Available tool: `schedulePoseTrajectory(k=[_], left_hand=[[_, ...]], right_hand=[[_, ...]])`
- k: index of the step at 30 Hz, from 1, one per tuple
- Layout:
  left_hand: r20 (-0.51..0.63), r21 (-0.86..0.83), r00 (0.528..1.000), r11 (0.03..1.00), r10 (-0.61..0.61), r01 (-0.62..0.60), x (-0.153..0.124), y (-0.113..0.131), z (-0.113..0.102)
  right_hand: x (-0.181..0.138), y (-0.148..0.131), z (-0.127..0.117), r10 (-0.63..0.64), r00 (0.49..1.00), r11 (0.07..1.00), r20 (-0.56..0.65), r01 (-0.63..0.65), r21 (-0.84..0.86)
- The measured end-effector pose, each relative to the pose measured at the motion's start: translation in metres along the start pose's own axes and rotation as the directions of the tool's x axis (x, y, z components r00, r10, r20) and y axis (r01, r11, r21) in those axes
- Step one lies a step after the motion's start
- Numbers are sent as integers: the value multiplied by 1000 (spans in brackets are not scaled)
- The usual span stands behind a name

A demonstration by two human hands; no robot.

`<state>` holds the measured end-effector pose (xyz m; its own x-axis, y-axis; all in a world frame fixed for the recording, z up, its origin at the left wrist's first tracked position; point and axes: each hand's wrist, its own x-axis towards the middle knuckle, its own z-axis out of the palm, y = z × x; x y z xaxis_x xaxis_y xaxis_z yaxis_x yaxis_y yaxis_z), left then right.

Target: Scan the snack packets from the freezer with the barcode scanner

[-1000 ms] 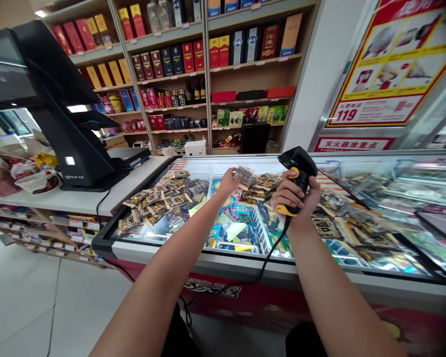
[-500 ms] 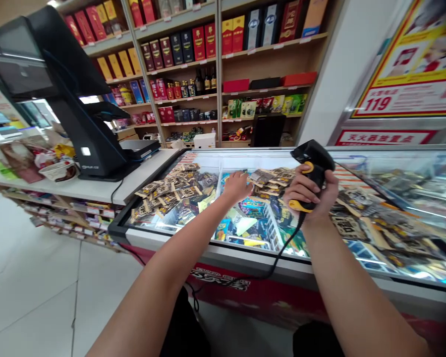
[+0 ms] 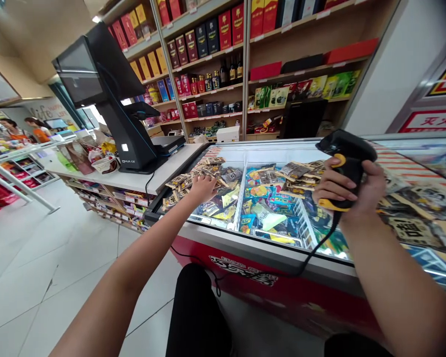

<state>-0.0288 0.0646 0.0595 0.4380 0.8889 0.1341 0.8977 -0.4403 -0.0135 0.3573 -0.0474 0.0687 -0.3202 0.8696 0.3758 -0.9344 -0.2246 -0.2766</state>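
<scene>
On the glass lid of the red-fronted chest freezer (image 3: 260, 245), the left grip (image 3: 202, 187) rests with fingers curled on a heap of small brown printed snack packets (image 3: 215, 171); whether it has pinched one I cannot tell. Well to its right, the right grip (image 3: 353, 191) is closed round a black and yellow handheld barcode scanner (image 3: 347, 153), nose pointing towards the left grip. This looks like the picking step; a scan would need one packet lifted clear, its code turned to the scanner.

Right hand (image 3: 357, 191) around scanner (image 3: 348, 148), left hand (image 3: 202, 188) on packets (image 3: 215, 161)
</scene>
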Motion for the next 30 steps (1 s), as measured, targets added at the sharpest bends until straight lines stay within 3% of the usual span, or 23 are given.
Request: schedulePoseTrajectory(k=[2, 4, 6, 8, 9, 10, 12, 14, 17, 22, 27, 30], left_hand=[[-103, -213, 995, 977, -6, -16, 4, 9, 1], [-171, -577, 981, 816, -94, -22, 15, 26, 1], [-130, -906, 972, 421, -194, -37, 31, 48, 0], [-33, -998, 979, -42, -203, -42, 48, 72, 1], [0, -975, 982, -216, -190, -42, 56, 83, 3], [23, -937, 984, -347, -178, -41, 63, 94, 5], [59, -861, 981, -506, -183, -43, 72, 109, 13], [125, -808, 975, -589, -185, -8, 76, 115, 24], [197, -776, 966, -629, -168, 48, 76, 108, 36], [175, -837, 964, -546, -201, 38, 72, 89, 40], [169, -899, 936, -437, -308, 19, 73, 90, 38], [165, -890, 944, -457, -286, 17, 72, 92, 38]], right_hand=[[-1, 4, 6, -50, 995, 988, -84, 37, -148], [0, 9, 12, -98, 981, 937, -166, 35, -347], [3, 15, 16, -127, 968, 847, -215, -8, -532], [8, 22, 16, -133, 963, 752, -232, -54, -657], [10, 25, 14, -128, 964, 715, -235, -75, -695], [13, 28, 11, -116, 964, 686, -240, -96, -721], [17, 33, 4, -70, 962, 644, -262, -157, -748], [20, 38, -3, 2, 955, 611, -297, -236, -756], [21, 46, -10, 59, 940, 564, -337, -310, -765], [21, 55, -12, 65, 916, 488, -397, -376, -787], [20, 56, -10, 118, 902, 519, -415, -412, -749], [19, 55, -10, 140, 896, 528, -420, -427, -734]])
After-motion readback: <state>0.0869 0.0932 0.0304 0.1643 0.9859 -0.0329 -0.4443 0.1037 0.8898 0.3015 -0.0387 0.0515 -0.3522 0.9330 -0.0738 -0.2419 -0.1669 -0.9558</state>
